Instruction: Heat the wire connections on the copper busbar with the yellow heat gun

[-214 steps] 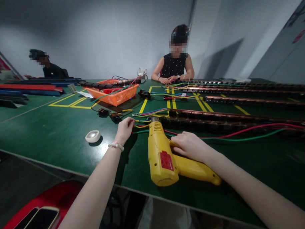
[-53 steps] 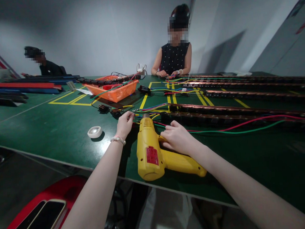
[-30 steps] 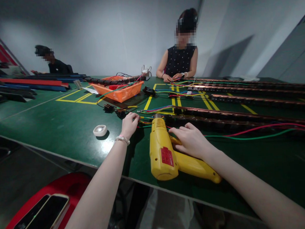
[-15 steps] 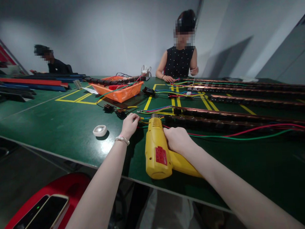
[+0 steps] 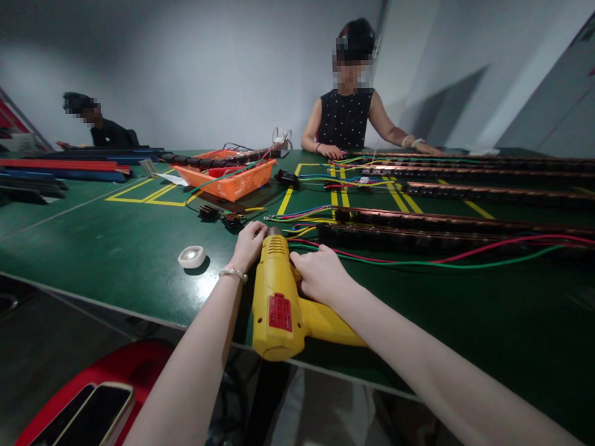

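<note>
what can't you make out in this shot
All in the head view:
- what the left hand pinches: hidden by its fingers and the heat gun
- the right hand's fingertips: hidden behind hand and handle
- the label text: too small, blurred
- the basket's bottom: hidden by its wall
- far ends of the bars: cut off by the right edge

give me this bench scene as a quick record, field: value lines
left hand: close to the nozzle; its fingertips are hidden
right hand: around the handle of the yellow heat gun
nozzle: pointing away from the wearer
left of hands: white ring on the green table
beyond: orange basket
across table: person, one arm stretched out sideways
</note>
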Available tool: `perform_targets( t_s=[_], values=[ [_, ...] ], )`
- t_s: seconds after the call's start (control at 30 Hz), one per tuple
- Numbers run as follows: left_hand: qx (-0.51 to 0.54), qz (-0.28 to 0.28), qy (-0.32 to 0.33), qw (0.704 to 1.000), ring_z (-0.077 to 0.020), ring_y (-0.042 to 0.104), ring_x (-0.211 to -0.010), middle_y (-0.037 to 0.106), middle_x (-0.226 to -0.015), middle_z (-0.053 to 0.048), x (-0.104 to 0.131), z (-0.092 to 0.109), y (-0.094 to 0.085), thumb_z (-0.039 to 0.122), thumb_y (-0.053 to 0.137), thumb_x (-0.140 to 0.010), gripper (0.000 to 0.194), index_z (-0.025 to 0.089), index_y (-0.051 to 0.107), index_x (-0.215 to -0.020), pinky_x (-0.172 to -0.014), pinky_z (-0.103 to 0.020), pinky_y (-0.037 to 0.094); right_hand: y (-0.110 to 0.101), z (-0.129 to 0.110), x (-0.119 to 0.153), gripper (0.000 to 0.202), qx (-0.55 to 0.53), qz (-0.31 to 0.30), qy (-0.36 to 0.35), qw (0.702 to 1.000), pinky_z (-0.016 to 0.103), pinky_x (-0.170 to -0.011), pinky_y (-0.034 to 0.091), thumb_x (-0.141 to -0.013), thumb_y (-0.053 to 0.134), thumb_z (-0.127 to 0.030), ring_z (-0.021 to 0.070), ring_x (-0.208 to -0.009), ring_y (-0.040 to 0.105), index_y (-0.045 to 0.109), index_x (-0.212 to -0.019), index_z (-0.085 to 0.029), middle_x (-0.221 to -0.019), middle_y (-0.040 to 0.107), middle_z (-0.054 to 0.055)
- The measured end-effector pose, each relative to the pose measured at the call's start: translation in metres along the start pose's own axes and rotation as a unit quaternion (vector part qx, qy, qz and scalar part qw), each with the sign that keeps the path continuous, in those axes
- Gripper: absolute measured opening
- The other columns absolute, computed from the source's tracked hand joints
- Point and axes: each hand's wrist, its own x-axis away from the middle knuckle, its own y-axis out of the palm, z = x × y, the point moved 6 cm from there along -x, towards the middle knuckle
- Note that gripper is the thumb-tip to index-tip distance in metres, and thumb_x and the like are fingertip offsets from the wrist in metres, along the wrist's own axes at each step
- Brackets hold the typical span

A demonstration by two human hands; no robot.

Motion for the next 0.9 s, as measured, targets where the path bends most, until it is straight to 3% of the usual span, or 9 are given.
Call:
perform_targets(
  t_s=[0.3,0.5,0.67,0.77,0.9],
  values=[
    [-0.006,0.003,-0.005,1.0,-0.0157,0.053,-0.075,0.057,-0.074,-0.002,0.002,-0.001,0.0,0.028,0.046,-0.081,0.018,0.018,0.058,-0.072,-0.074,-0.028,0.042,0.004,0.038,0.023,0.057,0.007,0.035,0.054,0.998,0.033,-0.07,0.03,-0.07,0.05,-0.016,0.0239,-0.081,0.066,0.042,-0.126,-0.01,-0.085,0.071,0.011],
    [-0.035,-0.02,-0.016,0.999,-0.0161,0.056,-0.081,0.06,-0.084,-0.003,0.005,0.006,0.002,0.024,0.036,-0.081,0.027,0.019,0.059,-0.067,-0.075,-0.027,0.041,0.001,0.066,0.043,0.067,0.02,0.052,0.085,0.995,0.032,-0.069,0.028,-0.071,0.047,-0.014,0.0231,-0.076,0.064,0.033,-0.137,-0.008,-0.081,0.07,0.008],
    [-0.151,-0.01,-0.029,0.988,-0.0156,0.053,-0.067,0.06,-0.072,-0.003,0.008,0.019,0.001,0.043,0.039,-0.086,0.042,0.019,0.054,-0.056,-0.06,-0.027,0.034,0.0,0.062,0.043,0.079,0.04,0.075,0.038,0.996,0.031,-0.072,0.027,-0.072,0.048,-0.011,0.0207,-0.077,0.06,0.019,-0.146,-0.012,-0.084,0.068,0.005],
    [-0.169,0.009,-0.067,0.983,-0.0164,0.055,-0.069,0.063,-0.072,-0.003,0.008,0.018,0.001,0.046,0.041,-0.086,0.038,0.02,0.061,-0.065,-0.057,-0.026,0.032,-0.002,0.058,0.042,0.074,0.057,0.088,0.011,0.994,0.033,-0.077,0.026,-0.073,0.047,-0.009,0.0207,-0.079,0.058,0.026,-0.144,-0.011,-0.085,0.066,0.006],
    [-0.168,-0.001,-0.106,0.98,-0.0188,0.06,-0.085,0.067,-0.091,-0.003,0.006,0.011,0.005,0.04,0.051,-0.082,0.023,0.023,0.066,-0.084,-0.065,-0.026,0.039,-0.005,0.053,0.04,0.072,0.06,0.107,-0.005,0.992,0.035,-0.082,0.025,-0.073,0.047,-0.009,0.0219,-0.083,0.055,0.03,-0.143,-0.01,-0.09,0.065,0.007]
  ],
)
